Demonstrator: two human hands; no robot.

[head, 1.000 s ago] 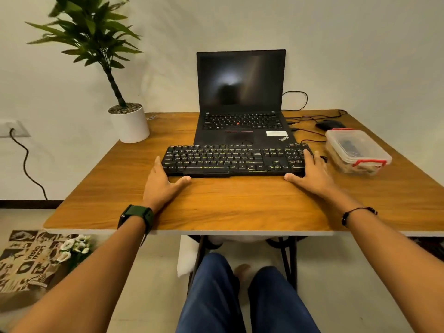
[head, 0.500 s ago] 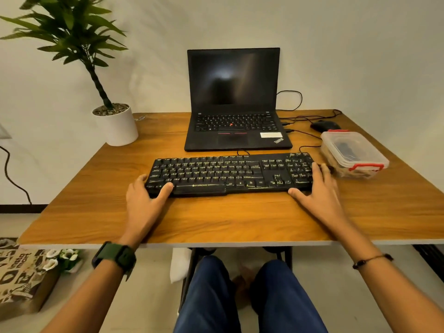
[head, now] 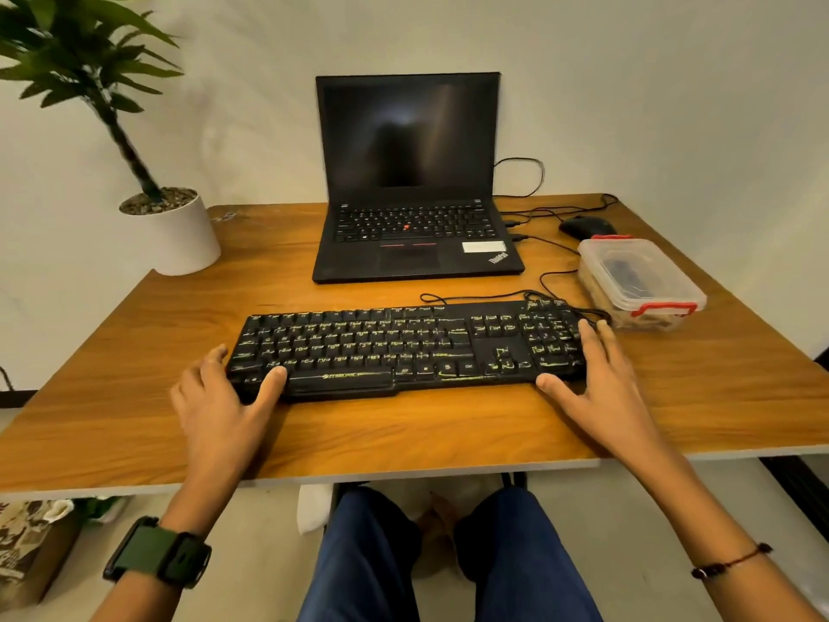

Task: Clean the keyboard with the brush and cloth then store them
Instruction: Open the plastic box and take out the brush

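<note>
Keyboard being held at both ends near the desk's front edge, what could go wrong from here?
1. The keyboard has a cable that loops behind it toward the laptop; pulling further could tug it taut.
2. The right hand sits close to the plastic box; a sideways shift might bump it.
3. The left hand only grips the corner, so lifting could tilt the keyboard.

Left hand (head: 220, 410) and right hand (head: 596, 388) spread forward, fingers splayed, thumbs inward
</note>
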